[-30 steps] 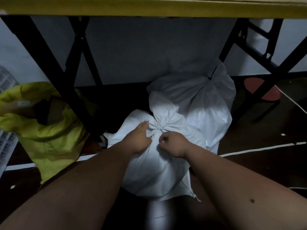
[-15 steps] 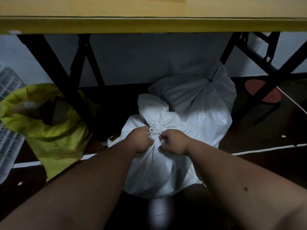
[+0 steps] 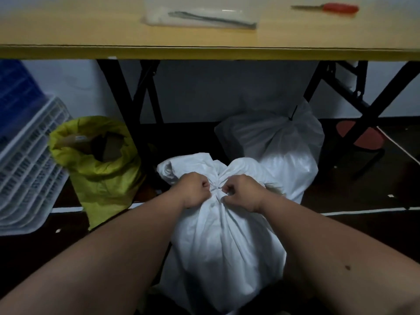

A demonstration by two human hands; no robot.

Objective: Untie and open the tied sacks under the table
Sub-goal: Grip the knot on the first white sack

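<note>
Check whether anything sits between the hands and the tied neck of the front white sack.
Nothing visible does. The left hand and right hand already grip the front white sack at its knot, one on each side.

The scene is dim overall, with deep shadow under the table (image 3: 204,52) where the floor and black legs merge into near-black. The yellow tabletop is the brightest area, lit from above, yet soft and out of focus, so the things lying on it smear. A pale patch of light falls on the front of the near white sack (image 3: 225,242), and the rear white sack (image 3: 284,144) shows a mild sheen. Wide-angle bending curves the table edge, and the corners blur.
</note>
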